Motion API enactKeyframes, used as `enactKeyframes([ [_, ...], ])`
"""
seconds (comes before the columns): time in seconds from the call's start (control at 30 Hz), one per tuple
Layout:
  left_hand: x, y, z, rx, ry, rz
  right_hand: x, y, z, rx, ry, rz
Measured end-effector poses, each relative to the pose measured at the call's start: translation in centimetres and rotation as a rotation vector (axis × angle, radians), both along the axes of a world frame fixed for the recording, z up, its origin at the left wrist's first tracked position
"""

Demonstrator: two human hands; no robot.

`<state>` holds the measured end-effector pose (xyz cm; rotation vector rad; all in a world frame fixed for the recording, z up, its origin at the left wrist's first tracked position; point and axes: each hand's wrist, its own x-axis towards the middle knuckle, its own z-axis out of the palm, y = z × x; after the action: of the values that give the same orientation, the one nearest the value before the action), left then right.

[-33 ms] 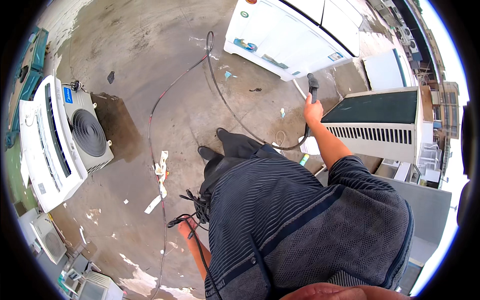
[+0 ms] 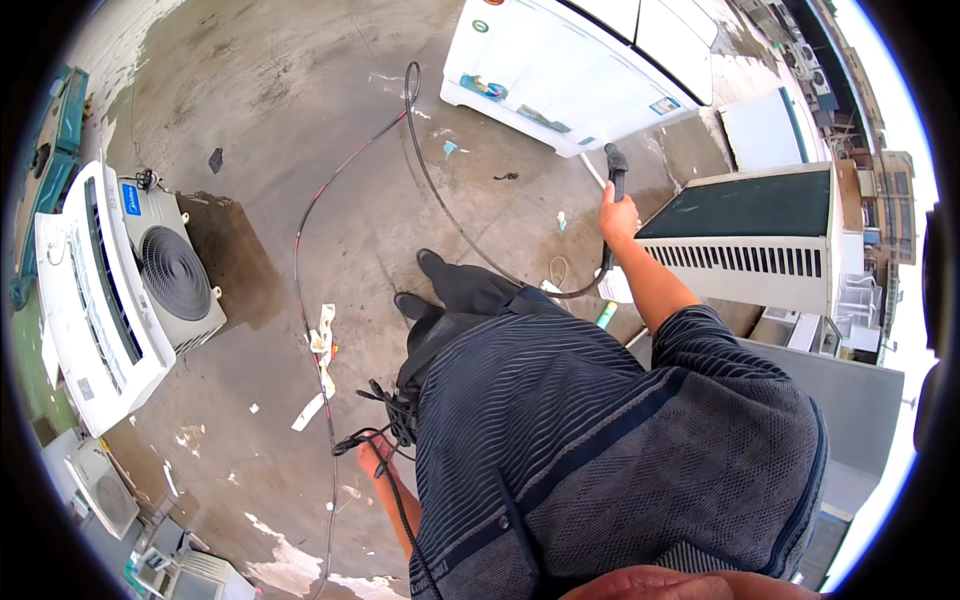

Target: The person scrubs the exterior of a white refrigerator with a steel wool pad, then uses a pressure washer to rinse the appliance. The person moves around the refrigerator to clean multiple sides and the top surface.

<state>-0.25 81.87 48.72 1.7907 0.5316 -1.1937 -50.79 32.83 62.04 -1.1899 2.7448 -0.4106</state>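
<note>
My right hand (image 2: 620,218), out to the right, is closed round a black hose handle (image 2: 617,172) with a bent head. Its exact kind I cannot make out. From its lower end a dark hose (image 2: 450,222) curves over the ground, loops at the far side and comes back along my left. Low beside my hip, my left hand (image 2: 374,453) is closed on a bunched black cord (image 2: 392,410); more cord trails down past the forearm. Both shoes (image 2: 430,264) stand on wet concrete between the two stretches of hose.
A white top-lid washing machine (image 2: 560,80) stands ahead. To the right is a large cabinet with slotted vents (image 2: 740,255). On the left sit an air-conditioner outdoor unit (image 2: 172,270) and a white indoor unit (image 2: 100,300). Paper scraps (image 2: 325,350) lie by the hose.
The whole view has shifted slightly. Both hands keep their hold, the right with the hose handle and the left with the cord.
</note>
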Motion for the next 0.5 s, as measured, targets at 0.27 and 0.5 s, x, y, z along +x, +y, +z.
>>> enactKeyframes([
  [0.27, -1.2, 2.7, -0.8, 0.028, -0.033, -0.241, 3.1, -0.3, -3.9, 0.161, -0.014, -0.024],
  [0.5, -1.0, 3.3, 0.9, 0.089, -0.103, -0.411, 8.9, -3.8, -6.0, 0.238, -0.048, 0.168],
])
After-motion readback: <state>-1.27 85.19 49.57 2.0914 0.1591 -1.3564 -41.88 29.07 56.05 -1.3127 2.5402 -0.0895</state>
